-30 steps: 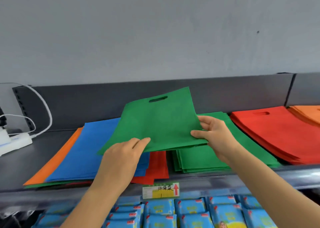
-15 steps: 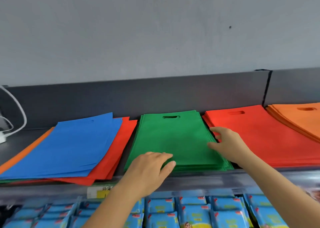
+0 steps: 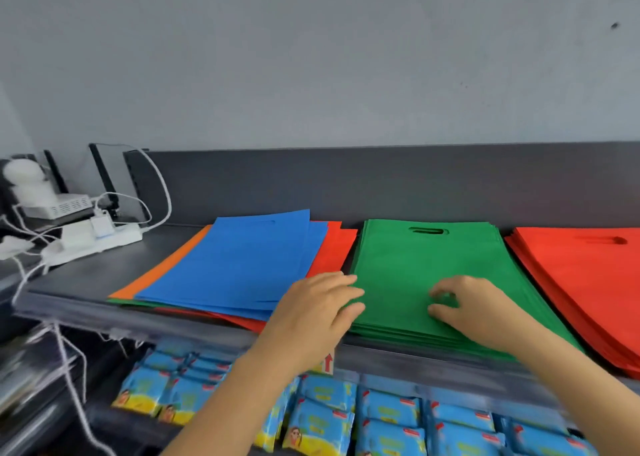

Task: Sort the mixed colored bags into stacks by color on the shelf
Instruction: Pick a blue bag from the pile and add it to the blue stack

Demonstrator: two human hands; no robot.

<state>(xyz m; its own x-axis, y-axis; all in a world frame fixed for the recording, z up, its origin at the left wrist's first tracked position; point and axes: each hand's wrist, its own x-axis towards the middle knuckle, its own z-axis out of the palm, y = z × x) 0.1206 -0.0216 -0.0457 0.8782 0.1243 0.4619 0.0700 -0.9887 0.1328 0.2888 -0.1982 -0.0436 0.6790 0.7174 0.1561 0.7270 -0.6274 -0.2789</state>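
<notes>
Now, left hand [image 3: 311, 313], right hand [image 3: 481, 315], green stack [image 3: 429, 261]

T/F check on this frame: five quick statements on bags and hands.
1. The green stack lies between the mixed pile and the red stack. True.
2. A blue bag tops the mixed pile. True.
3. The right hand rests on the red stack. False: it rests on the green stack.
4. The left hand holds a bag up off the shelf. False: it lifts nothing; the bags lie flat.
5. The power strip sits at the shelf's right end. False: left end.
</notes>
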